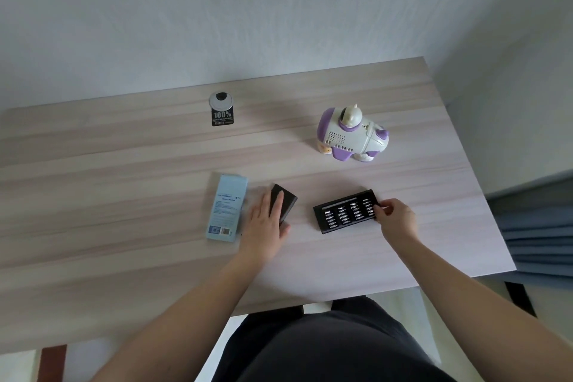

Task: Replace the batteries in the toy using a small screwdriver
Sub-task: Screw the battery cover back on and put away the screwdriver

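Fingers (380,206) of the right hand pinch at the bit tray (347,211), left hand (266,223) lies flat on its black cover (283,203), while the toy (352,135) stands far, unopened.

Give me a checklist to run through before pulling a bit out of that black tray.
1. Bit tray uncovered, bits exposed: ok.
2. Black sleeve set aside, under the left hand: ok.
3. Right hand at the tray's right end, fingertips on the bits: ok.
4. Right bit size picked for the toy's screw: cannot tell.
5. Toy turned to expose its battery door: not ok, it stands upright.
6. New batteries ready: cannot tell; only a blue box and a hang-tag pack show.
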Demonstrator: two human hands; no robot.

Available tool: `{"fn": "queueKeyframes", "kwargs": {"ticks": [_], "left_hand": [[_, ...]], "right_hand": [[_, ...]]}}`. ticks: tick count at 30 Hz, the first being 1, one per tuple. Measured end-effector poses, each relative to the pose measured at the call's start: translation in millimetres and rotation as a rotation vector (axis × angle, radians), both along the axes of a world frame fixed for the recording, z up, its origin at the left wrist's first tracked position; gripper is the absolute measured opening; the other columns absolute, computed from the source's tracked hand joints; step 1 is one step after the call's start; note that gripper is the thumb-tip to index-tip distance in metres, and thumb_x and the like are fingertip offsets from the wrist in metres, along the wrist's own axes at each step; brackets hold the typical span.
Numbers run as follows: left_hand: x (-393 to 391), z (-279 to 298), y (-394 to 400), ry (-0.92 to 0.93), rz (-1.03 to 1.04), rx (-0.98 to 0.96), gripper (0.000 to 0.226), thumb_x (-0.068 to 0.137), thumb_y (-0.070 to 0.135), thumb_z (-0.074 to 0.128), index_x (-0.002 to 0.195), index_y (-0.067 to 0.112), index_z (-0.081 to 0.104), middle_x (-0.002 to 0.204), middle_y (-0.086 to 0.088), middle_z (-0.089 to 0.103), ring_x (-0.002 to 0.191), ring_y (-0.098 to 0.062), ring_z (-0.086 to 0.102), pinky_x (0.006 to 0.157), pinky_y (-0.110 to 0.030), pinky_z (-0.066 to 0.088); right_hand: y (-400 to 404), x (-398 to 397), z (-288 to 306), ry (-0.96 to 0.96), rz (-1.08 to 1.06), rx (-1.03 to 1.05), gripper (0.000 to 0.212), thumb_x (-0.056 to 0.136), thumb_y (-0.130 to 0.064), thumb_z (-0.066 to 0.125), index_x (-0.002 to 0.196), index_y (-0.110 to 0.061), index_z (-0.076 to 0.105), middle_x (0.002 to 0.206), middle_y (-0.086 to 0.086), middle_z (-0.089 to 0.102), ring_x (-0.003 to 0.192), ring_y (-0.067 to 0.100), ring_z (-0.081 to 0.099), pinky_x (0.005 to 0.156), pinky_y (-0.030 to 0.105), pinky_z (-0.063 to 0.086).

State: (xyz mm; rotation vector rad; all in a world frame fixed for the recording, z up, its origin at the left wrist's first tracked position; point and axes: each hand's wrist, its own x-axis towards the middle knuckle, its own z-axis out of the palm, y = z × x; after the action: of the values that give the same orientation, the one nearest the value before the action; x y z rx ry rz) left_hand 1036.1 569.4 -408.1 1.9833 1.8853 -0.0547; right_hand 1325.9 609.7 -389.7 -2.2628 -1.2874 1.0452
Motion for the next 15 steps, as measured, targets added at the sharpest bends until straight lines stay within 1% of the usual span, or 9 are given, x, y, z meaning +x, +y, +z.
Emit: {"fn": "queueKeyframes", "kwargs": {"ticks": [2, 5, 8, 11, 15], "left_hand": [[1.1, -0.2, 5.3, -0.013, 0.035, -0.004, 0.074, 0.096, 0.045, 0.046, 0.154, 0.017, 0.009, 0.16, -0.01, 0.015, 0.143, -0.029, 0.025, 0.115, -0.04, 0.02], [-5.8, -0.8, 11.3, -0.02, 0.015, 0.039, 0.069, 0.094, 0.038, 0.055, 0.151, 0.014, 0.024, 0.155, -0.008, 0.03, 0.138, -0.027, 0.037, 0.113, -0.04, 0.031], [-4.8, -0.1, 15.0, 0.003, -0.041, 0.098, 0.066, 0.084, 0.026, 0.071, 0.141, 0.009, 0.043, 0.141, -0.016, 0.049, 0.119, -0.034, 0.055, 0.096, -0.045, 0.046], [2.3, 1.2, 19.6, 0.056, -0.073, 0.075, 0.069, 0.079, 0.021, 0.074, 0.14, 0.008, 0.045, 0.13, -0.019, 0.055, 0.109, -0.038, 0.058, 0.088, -0.048, 0.049], [10.7, 2.9, 25.4, 0.008, -0.095, 0.055, 0.08, 0.07, 0.018, 0.079, 0.14, 0.007, 0.044, 0.125, -0.018, 0.055, 0.105, -0.039, 0.057, 0.086, -0.051, 0.052]], "right_hand": [[-1.1, 1.2, 3.5, 0.007, 0.0, -0.003, 0.011, 0.091, -0.021, 0.06, 0.098, -0.013, 0.063, 0.081, 0.004, 0.067, 0.069, 0.019, 0.057, 0.051, 0.023, 0.036], [-2.0, 2.4, 5.6, 0.036, -0.012, -0.015, 0.01, 0.09, -0.022, 0.06, 0.097, -0.015, 0.062, 0.078, 0.004, 0.069, 0.069, 0.021, 0.062, 0.05, 0.024, 0.038], [-1.3, 7.3, 6.5, 0.053, -0.01, -0.026, 0.009, 0.09, -0.023, 0.059, 0.096, -0.017, 0.061, 0.076, 0.002, 0.069, 0.069, 0.02, 0.064, 0.051, 0.025, 0.039], [2.2, 12.0, 7.8, 0.062, -0.006, -0.027, 0.008, 0.09, -0.023, 0.058, 0.097, -0.018, 0.06, 0.077, 0.003, 0.069, 0.067, 0.018, 0.061, 0.05, 0.025, 0.039], [6.5, 16.7, 8.3, 0.069, 0.008, -0.022, 0.008, 0.09, -0.023, 0.059, 0.096, -0.018, 0.061, 0.078, 0.004, 0.069, 0.065, 0.016, 0.059, 0.05, 0.024, 0.037]]}}
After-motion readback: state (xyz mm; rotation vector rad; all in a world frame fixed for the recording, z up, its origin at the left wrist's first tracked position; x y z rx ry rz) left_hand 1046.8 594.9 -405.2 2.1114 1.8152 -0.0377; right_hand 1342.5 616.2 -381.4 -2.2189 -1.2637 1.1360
